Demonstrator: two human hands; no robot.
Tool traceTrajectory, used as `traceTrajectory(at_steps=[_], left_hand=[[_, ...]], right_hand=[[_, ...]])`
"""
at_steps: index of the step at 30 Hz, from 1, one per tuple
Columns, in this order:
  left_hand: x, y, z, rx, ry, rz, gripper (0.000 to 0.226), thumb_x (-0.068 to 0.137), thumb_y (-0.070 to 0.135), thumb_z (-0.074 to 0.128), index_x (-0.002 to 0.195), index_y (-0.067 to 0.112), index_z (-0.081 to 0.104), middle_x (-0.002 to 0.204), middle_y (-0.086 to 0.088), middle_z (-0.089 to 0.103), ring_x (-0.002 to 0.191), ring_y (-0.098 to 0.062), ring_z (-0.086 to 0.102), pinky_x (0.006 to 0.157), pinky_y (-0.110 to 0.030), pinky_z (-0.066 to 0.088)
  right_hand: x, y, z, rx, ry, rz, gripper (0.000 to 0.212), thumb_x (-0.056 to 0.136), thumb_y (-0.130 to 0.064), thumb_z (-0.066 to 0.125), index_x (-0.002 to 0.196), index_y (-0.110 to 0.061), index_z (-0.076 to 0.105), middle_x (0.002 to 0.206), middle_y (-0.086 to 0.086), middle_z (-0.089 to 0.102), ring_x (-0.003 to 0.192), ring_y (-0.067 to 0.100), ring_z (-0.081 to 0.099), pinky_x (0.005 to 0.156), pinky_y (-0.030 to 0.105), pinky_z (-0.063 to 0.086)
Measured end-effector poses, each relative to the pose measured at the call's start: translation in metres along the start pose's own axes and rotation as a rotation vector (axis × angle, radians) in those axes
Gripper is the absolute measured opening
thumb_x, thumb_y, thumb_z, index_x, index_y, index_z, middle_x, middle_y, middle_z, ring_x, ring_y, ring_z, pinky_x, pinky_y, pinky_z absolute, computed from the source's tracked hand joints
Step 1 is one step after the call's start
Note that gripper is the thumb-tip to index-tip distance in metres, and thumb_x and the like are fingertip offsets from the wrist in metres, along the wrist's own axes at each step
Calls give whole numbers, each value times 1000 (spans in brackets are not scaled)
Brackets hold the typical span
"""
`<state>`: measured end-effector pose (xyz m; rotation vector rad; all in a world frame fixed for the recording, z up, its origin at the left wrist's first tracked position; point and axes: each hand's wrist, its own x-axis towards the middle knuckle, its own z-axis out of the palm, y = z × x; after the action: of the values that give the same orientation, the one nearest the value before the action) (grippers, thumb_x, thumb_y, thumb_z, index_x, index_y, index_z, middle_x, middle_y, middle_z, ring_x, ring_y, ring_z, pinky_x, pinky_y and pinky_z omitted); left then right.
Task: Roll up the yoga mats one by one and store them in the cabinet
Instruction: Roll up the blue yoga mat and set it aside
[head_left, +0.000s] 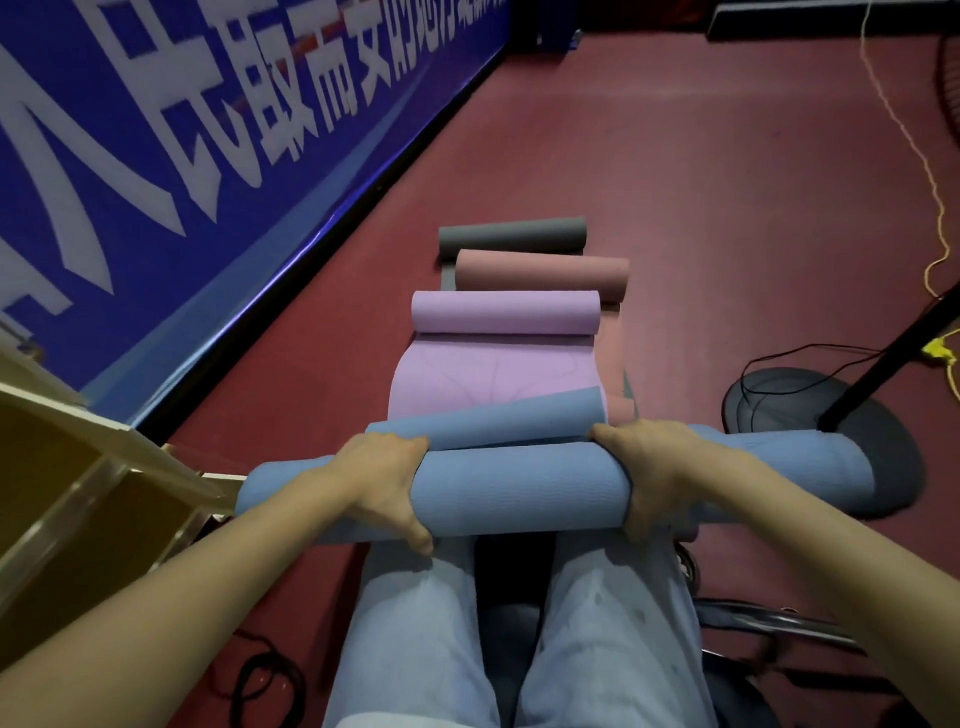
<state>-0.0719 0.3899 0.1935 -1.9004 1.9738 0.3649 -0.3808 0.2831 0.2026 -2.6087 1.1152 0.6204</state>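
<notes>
Both hands clamp the rolled blue foam yoga mat, held crosswise above the knees, long axis left to right: left hand, right hand. The pale wooden cabinet lies nearer the left hand. Beyond, lilac, pink and grey mats wait. The blue banner carries white Chinese characters, partly cropped.

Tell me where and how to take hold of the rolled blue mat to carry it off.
Take the blue mat as both hands do now: from above, palms down, fingers curled over the far side, thumbs underneath. The left hand and right hand each grip it partway in from an end. It is a long, thick roll lying crosswise, so two spaced grips should keep it level and probably stop the loose flap unrolling.
</notes>
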Motion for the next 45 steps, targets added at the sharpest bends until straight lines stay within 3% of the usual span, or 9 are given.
traceTrajectory(at_steps=[7, 10, 17, 20, 26, 33, 37, 40, 45], left_hand=[[-21, -11, -4, -196, -216, 55, 75, 37, 74, 86, 94, 33, 60, 90, 18, 65, 82, -5, 61, 75, -28, 53], [-28, -10, 14, -207, -240, 79, 75, 36, 78, 84, 91, 34, 59, 92, 18, 65, 85, -4, 61, 80, -29, 54], [-16, -17, 31, -224, -139, 156, 87, 33, 85, 79, 100, 35, 56, 103, 18, 51, 97, -7, 49, 92, -31, 45], [-3, -20, 32, -235, -160, 205, 93, 28, 89, 74, 103, 37, 56, 108, 17, 37, 105, -10, 36, 100, -31, 38], [10, -26, 23, -486, -124, 203, 93, 28, 66, 89, 107, 44, 43, 110, 17, 40, 105, -2, 34, 95, -31, 40], [-9, -21, 32, -564, 166, 229, 78, 35, 64, 92, 97, 44, 51, 97, 21, 51, 93, -5, 51, 78, -30, 47], [-25, -18, 20, -335, 166, 159, 86, 48, 80, 75, 123, 39, 63, 113, 26, 59, 104, 2, 58, 89, -27, 50], [-29, -2, 18, -112, 133, 109, 112, 45, 92, 60, 135, 28, 51, 122, 16, 58, 111, -12, 59, 94, -35, 50], [-18, 16, 33, -31, 127, 1, 120, 31, 89, 74, 128, 24, 44, 130, 8, 57, 117, -17, 57, 100, -30, 44]], right_hand=[[-2, -16, -7, 173, -240, -18, 96, 33, -54, 91, 119, -39, 52, 115, -12, 62, 101, 15, 60, 90, 38, 55], [-16, -20, 2, 220, -306, -10, 102, 36, -53, 93, 124, -41, 42, 114, -14, 57, 104, 16, 59, 91, 40, 54], [-33, -56, 30, -101, 79, -94, 95, 50, -57, 77, 129, -28, 34, 116, -6, 41, 99, 22, 52, 96, 43, 40], [-29, -69, 42, -112, 213, -67, 98, 43, -64, 76, 125, -23, 41, 110, -3, 46, 92, 25, 55, 100, 49, 39], [-18, -76, 54, -142, 333, 11, 117, 21, -62, 88, 122, -14, 53, 110, 1, 56, 100, 28, 56, 102, 56, 42], [-9, -73, 58, -138, 363, -41, 75, 40, -29, 75, 110, -16, 50, 99, 1, 49, 82, 27, 49, 74, 41, 40], [-2, -71, 38, -151, 215, -60, 74, 51, -35, 76, 116, -18, 45, 105, 0, 47, 87, 25, 52, 73, 40, 37], [7, -67, 16, -90, 102, -93, 83, 55, -45, 82, 122, -21, 40, 112, -1, 45, 97, 23, 54, 81, 39, 42], [14, -64, 8, -30, 66, -84, 85, 53, -48, 85, 119, -22, 39, 113, -2, 47, 101, 24, 56, 80, 38, 38]])
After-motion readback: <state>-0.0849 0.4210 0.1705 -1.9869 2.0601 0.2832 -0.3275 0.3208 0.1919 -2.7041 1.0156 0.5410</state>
